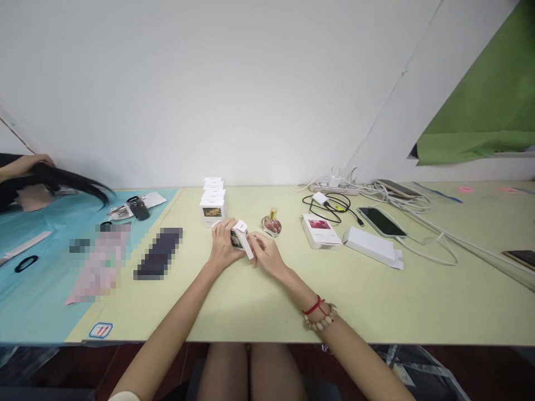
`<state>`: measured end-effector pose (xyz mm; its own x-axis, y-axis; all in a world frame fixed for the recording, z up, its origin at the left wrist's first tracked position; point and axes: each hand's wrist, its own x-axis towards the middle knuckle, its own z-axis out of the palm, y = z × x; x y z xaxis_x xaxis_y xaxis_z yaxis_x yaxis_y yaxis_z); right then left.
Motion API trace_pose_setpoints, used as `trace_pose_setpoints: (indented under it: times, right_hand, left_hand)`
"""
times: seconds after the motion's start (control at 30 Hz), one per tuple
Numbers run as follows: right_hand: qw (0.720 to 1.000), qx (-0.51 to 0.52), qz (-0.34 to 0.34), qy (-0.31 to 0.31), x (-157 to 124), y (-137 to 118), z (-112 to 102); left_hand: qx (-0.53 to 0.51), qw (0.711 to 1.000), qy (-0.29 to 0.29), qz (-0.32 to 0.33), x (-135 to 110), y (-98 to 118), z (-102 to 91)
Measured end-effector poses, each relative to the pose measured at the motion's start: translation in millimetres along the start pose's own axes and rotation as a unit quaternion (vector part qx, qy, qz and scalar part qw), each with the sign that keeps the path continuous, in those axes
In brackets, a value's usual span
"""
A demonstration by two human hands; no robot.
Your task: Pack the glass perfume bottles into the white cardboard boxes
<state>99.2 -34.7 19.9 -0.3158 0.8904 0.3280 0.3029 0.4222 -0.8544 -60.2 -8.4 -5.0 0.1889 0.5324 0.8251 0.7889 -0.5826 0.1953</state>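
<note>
Between my hands, above the table's middle, is a small white box (pixel 239 238) with a dark picture on one face and a flap on the side towards me. My left hand (pixel 223 242) is wrapped round its left side. The fingers of my right hand (pixel 266 252) are closed at the box's right edge, by the flap. Just behind my right hand stands a round glass perfume bottle (pixel 271 224) with a gold cap and pinkish contents. A row of several similar white boxes (pixel 213 211) stands behind my left hand.
Right of the bottle lie a white box with a pink picture (pixel 321 231), a plain white carton (pixel 373 247), a phone (pixel 382 222) and tangled cables (pixel 334 206). A power strip (pixel 336 188) is by the wall. At far left, another person's hand (pixel 31 164) holds dark hair over a blue cover (pixel 25 312).
</note>
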Motion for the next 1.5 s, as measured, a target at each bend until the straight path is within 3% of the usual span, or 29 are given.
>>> trace_pose_setpoints:
  times: [0.2, 0.43, 0.63, 0.73, 0.87, 1.03, 1.2, 1.3, 1.5]
  right_hand:
    - [0.981, -0.165, 0.020, 0.104, -1, -8, 1]
    - [0.978, -0.159, 0.035, 0.131, 1, -6, 2]
    - [0.993, -0.049, -0.032, 0.104, 2, -3, 5]
    - [0.996, 0.003, -0.077, 0.053, 1, -5, 6]
    - [0.998, 0.041, -0.043, -0.013, -1, -6, 5]
    - [0.990, -0.137, -0.018, 0.004, 0, -4, -1]
    - [0.941, -0.338, -0.029, 0.014, 2, 4, -5]
    - [0.932, -0.360, -0.031, 0.031, 3, 11, -4]
    - [0.940, -0.332, -0.060, 0.056, 4, 19, -2]
  left_hand:
    - [-0.002, 1.000, -0.002, -0.008, 0, 0, 1.1]
    - [-0.005, 1.000, -0.005, -0.005, 0, -2, -0.7]
    - [-0.010, 1.000, -0.001, -0.018, 1, 0, -2.5]
    - [-0.014, 0.999, 0.007, -0.038, 3, 1, -3.3]
    - [-0.024, 0.999, 0.007, -0.043, 2, 1, -3.7]
    - [-0.016, 0.998, -0.054, 0.001, 0, 5, -3.5]
    - [0.005, 0.991, -0.121, 0.059, 1, 11, -6.1]
    - [0.022, 0.986, -0.149, 0.067, 2, 13, -7.6]
    - [0.027, 0.987, -0.146, 0.058, 3, 14, -7.8]
